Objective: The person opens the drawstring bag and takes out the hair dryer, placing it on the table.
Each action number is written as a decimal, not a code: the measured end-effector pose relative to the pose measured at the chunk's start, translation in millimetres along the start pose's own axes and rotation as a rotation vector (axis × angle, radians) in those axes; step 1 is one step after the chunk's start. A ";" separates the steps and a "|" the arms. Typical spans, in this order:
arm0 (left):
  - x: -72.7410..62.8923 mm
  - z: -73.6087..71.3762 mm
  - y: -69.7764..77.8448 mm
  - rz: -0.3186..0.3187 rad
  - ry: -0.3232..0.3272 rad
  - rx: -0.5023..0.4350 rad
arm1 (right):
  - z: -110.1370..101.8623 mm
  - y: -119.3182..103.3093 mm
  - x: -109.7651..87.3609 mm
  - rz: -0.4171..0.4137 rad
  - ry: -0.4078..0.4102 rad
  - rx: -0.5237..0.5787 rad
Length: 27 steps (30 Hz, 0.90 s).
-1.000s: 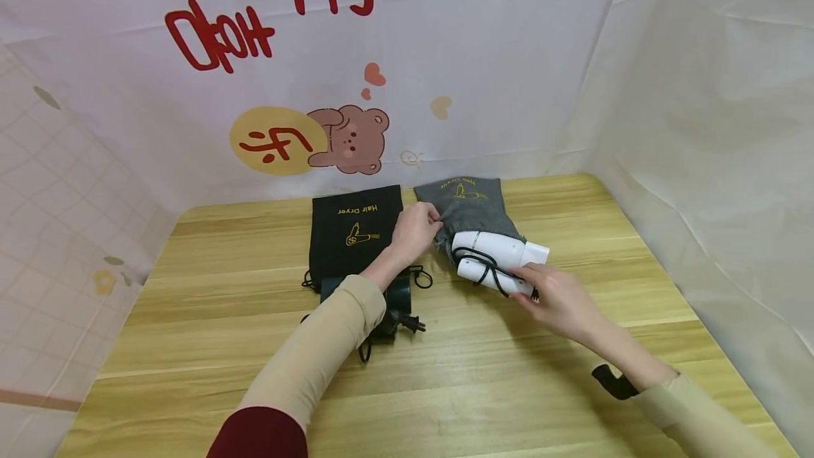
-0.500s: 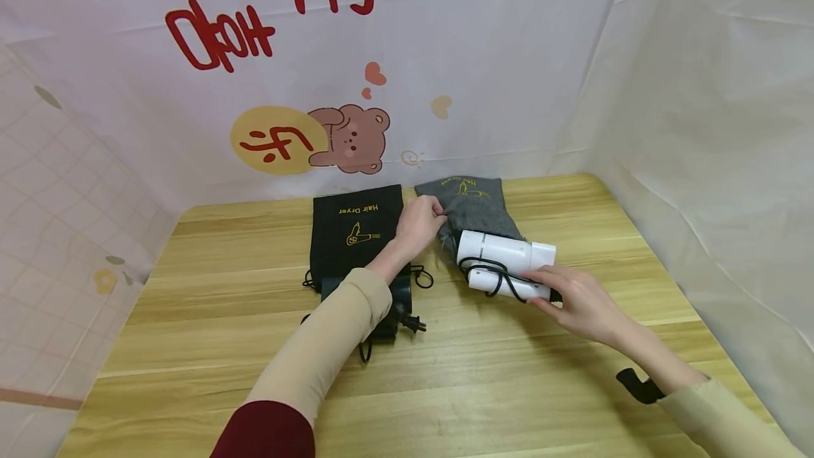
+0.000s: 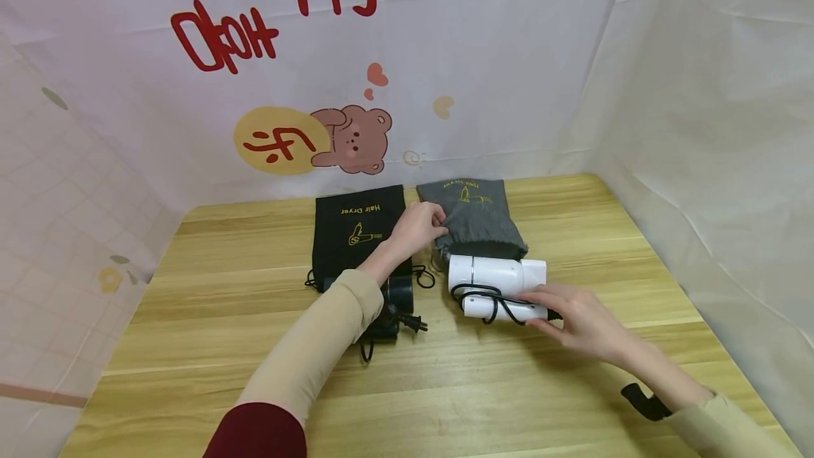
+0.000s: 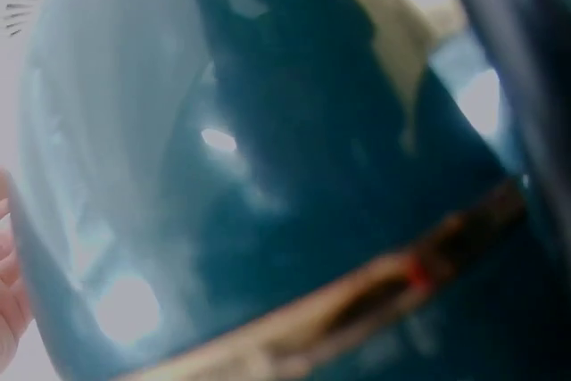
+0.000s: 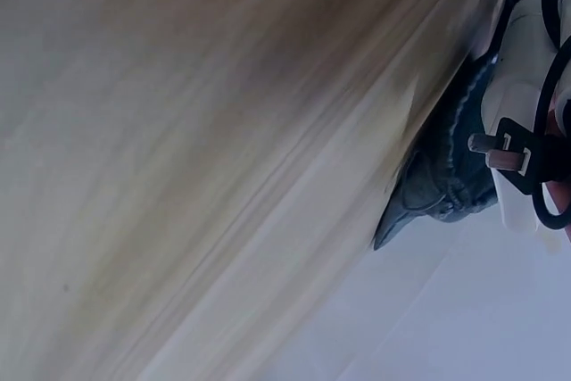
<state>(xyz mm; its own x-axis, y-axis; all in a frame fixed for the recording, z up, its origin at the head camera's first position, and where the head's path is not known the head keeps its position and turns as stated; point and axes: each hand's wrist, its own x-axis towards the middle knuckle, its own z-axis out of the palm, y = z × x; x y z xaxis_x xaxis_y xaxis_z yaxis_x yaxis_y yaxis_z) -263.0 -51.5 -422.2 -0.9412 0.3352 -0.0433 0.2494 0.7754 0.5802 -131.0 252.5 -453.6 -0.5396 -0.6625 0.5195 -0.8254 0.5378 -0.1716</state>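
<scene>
A white hair dryer [image 3: 499,274] with a folded handle and a black cord wound round it lies just in front of the mouth of a grey drawstring pouch [image 3: 477,218]. My right hand [image 3: 575,320] grips the dryer by the end of its handle. At the pouch's left edge, the curled fingers of my left hand [image 3: 416,226] pinch the cloth. In the right wrist view the plug [image 5: 513,153] sticks out beside the white handle. Under my left forearm lies a dark hair dryer [image 3: 399,295], partly hidden; its glossy body [image 4: 268,176] fills the left wrist view.
A black pouch [image 3: 346,239] printed "Hair Dryer" lies flat left of the grey one. The dark dryer's plug [image 3: 416,324] points right on the wooden table [image 3: 445,401]. Printed white cloth [image 3: 509,55] hangs behind the table and along its sides.
The white dryer has come out of the grey pouch with my right hand, first rightward, then toward me. The pouch mouth now lies flatter. My left hand has stayed at the pouch's edge.
</scene>
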 end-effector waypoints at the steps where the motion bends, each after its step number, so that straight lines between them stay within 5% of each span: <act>1: -0.5 -0.5 -0.2 0.007 -0.009 0.004 | 0.2 -1.1 0.1 -0.006 0.000 0.002; 19: -3.7 2.0 -6.5 0.044 -0.169 0.151 | 9.9 -10.0 -1.2 -0.059 -0.013 0.052; 27: -7.9 2.8 -8.5 0.071 -0.219 0.205 | 10.4 -9.4 -3.5 -0.016 -0.095 0.037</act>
<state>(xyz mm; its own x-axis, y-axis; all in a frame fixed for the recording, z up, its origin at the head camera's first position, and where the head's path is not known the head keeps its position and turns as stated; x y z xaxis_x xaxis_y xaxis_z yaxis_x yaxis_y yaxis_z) -257.0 -59.3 -429.0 -0.8538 0.4826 -0.1953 0.3749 0.8302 0.4127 -123.1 244.3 -462.4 -0.5379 -0.7186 0.4408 -0.8389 0.5079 -0.1958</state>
